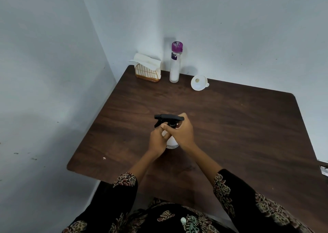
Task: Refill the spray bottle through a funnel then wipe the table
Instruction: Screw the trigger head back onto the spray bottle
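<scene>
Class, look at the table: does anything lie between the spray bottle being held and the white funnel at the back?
No. Both hands, left hand and right hand, hold the spray bottle; only bare table shows between it and the funnel.

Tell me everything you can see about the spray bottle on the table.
The spray bottle stands upright near the middle of the dark wood-look table. Its body looks like white plastic, with a band of small print low down. On top sits a black trigger head, nozzle pointing left. The left hand holds the body; the right hand wraps the neck collar.
</scene>
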The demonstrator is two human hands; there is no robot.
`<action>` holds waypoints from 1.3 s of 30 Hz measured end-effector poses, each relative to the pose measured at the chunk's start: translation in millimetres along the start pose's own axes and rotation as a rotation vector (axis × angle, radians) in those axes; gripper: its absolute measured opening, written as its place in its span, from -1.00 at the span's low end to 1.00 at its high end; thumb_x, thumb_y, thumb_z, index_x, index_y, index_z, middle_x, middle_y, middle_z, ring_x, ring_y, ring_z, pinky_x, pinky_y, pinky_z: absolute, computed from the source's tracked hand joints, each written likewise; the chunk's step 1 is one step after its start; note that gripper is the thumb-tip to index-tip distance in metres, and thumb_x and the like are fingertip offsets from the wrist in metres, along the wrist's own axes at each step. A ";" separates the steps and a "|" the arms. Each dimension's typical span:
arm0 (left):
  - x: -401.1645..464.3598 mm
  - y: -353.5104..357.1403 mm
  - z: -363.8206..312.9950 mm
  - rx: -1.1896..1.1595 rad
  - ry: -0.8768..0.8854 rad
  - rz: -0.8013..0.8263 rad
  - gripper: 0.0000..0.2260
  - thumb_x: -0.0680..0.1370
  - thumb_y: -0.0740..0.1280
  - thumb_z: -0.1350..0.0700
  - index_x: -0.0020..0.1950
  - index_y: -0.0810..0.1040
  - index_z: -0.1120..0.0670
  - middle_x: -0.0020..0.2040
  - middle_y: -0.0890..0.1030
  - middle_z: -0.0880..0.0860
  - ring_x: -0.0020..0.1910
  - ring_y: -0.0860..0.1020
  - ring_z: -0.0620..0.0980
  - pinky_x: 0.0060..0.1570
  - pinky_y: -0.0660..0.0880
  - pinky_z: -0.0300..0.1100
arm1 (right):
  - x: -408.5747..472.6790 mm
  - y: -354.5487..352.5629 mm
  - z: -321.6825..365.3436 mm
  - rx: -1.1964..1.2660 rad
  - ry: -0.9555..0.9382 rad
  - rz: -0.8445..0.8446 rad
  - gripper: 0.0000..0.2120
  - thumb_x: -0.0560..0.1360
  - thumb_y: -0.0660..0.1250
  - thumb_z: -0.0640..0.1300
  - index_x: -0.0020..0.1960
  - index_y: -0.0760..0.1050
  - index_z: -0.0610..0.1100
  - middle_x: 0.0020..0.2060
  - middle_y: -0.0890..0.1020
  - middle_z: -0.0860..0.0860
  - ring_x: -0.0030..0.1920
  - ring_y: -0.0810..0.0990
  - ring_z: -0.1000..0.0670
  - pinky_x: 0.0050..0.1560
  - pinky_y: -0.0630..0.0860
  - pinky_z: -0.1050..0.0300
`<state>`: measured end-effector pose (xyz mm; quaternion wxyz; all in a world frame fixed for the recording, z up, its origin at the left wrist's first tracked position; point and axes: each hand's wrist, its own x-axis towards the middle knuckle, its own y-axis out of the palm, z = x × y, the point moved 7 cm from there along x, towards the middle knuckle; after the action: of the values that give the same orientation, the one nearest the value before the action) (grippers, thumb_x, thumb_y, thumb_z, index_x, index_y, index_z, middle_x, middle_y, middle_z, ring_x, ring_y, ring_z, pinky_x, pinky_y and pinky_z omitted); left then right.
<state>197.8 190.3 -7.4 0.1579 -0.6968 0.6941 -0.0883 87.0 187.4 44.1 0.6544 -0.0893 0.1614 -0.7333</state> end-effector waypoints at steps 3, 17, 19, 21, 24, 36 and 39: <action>0.4 -2.6 -3.5 -0.020 0.035 0.001 -0.84 0.54 0.31 0.21 0.07 0.56 -0.01 -0.04 0.61 -0.07 -0.01 0.57 -0.11 -0.12 0.48 -0.39 | 1.7 -0.2 -0.9 0.095 -0.032 0.203 -0.68 0.36 0.51 -0.14 0.04 0.46 -0.04 0.07 0.56 -0.14 0.11 0.53 -0.10 0.10 0.52 -0.01; 0.3 -3.5 -5.1 0.053 0.111 0.005 -0.82 0.56 0.32 0.05 0.15 0.57 -0.01 -0.03 0.57 -0.21 -0.02 0.52 -0.21 -0.16 0.44 -0.44 | 8.5 -9.5 -6.7 0.062 0.010 0.341 -0.68 0.35 0.52 -0.17 0.05 0.51 -0.10 0.04 0.59 -0.07 0.00 0.57 0.01 -0.01 0.50 0.19; 0.8 -2.8 -3.1 0.053 0.104 -0.002 -0.78 0.55 0.31 -0.03 0.15 0.57 -0.02 -0.01 0.61 -0.15 0.00 0.55 -0.15 -0.08 0.50 -0.30 | 6.5 -11.7 -8.3 0.070 0.015 0.273 -0.71 0.36 0.51 -0.20 0.03 0.51 -0.08 0.04 0.59 -0.11 -0.03 0.57 -0.01 -0.03 0.51 0.18; -0.1 -2.6 0.1 0.058 0.078 0.002 -0.71 0.53 0.28 -0.08 0.20 0.56 -0.02 0.03 0.65 -0.04 0.04 0.58 -0.06 -0.02 0.54 -0.10 | 2.7 -9.3 -7.3 0.084 0.001 0.173 -0.71 0.35 0.51 -0.23 0.02 0.51 -0.11 0.02 0.59 -0.15 -0.02 0.57 -0.06 0.01 0.51 0.07; 0.9 -3.0 2.1 0.072 0.060 0.044 -0.58 0.47 0.24 -0.19 0.27 0.51 -0.06 0.09 0.64 0.00 0.09 0.57 -0.04 0.04 0.51 -0.05 | -3.2 -5.1 -8.8 0.106 0.006 0.088 -0.66 0.35 0.51 -0.22 0.08 0.51 -0.20 0.00 0.59 -0.12 -0.02 0.57 -0.07 -0.02 0.51 0.06; -32.9 47.7 -7.0 0.089 0.025 0.283 -0.55 0.52 0.18 -0.28 0.26 0.41 -0.02 0.17 0.53 0.07 0.18 0.52 0.04 0.12 0.52 0.01 | -18.9 -48.3 -24.9 0.037 -0.018 -0.047 -0.68 0.30 0.56 -0.04 -0.16 0.49 -0.18 -0.26 0.61 -0.11 -0.24 0.60 -0.02 -0.24 0.54 0.08; -51.1 75.9 -25.4 -0.018 -0.039 0.372 -0.53 0.56 0.16 -0.23 0.33 0.39 0.04 0.19 0.58 0.10 0.19 0.55 0.04 0.17 0.50 0.08 | -18.6 -62.3 -26.7 0.100 0.019 0.104 -0.75 0.33 0.53 -0.02 -0.09 0.52 -0.04 -0.22 0.63 0.08 -0.20 0.61 0.16 -0.25 0.54 0.27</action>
<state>116.8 239.7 -4.8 0.1786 -0.5594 0.8086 -0.0378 22.3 214.6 42.7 0.6937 -0.0409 0.1352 -0.7063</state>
